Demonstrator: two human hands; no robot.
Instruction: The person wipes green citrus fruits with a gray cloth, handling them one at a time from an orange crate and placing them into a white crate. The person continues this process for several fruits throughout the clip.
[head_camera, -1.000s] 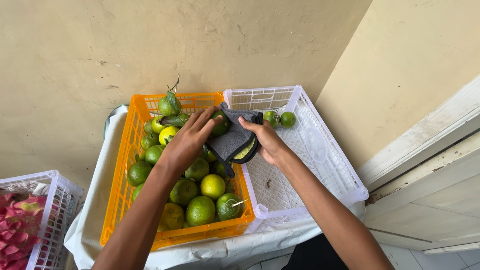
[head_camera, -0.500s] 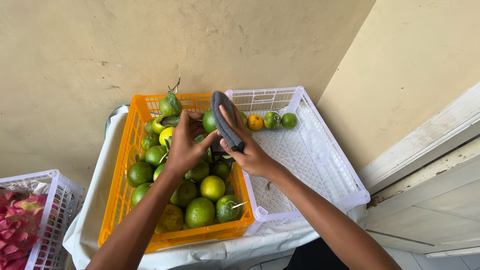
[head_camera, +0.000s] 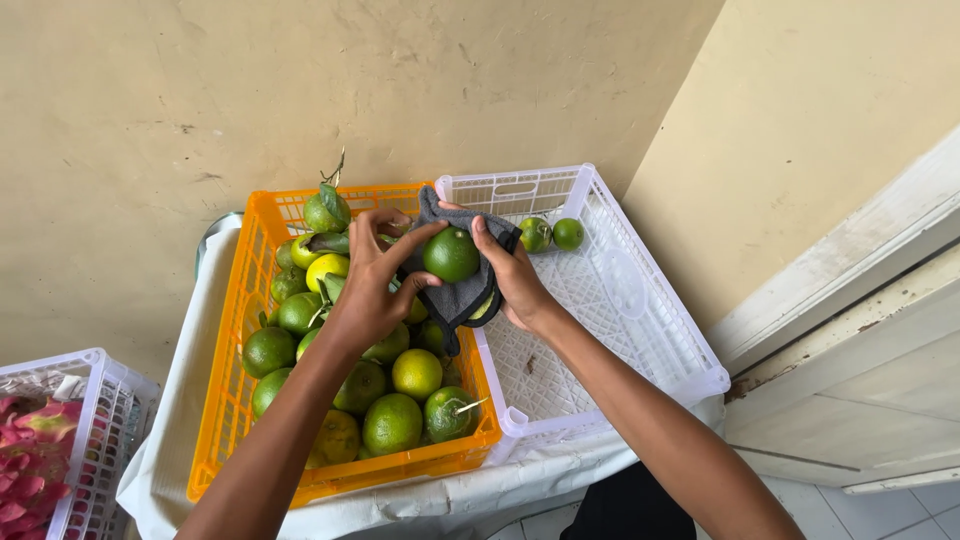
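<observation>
Lime (head_camera: 450, 254) round, glossy green, gripped by left hand (head_camera: 372, 288), right hand (head_camera: 515, 280) cupping grey cloth (head_camera: 462, 295) beneath, orange crate (head_camera: 228, 400) at 7 o'clock, white crate (head_camera: 650, 330) at 4 o'clock.

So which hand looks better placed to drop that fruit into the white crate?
Probably the right hand: it cradles the green fruit in the grey cloth, beside the white crate.

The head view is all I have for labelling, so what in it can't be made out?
- Right hand: palm hidden by the grey cloth.
- Green citrus: underside hidden by the cloth and the left hand.
- Orange crate: lower fruit buried under the top layer.
- Pink fruit: cut off by the left edge.
</observation>
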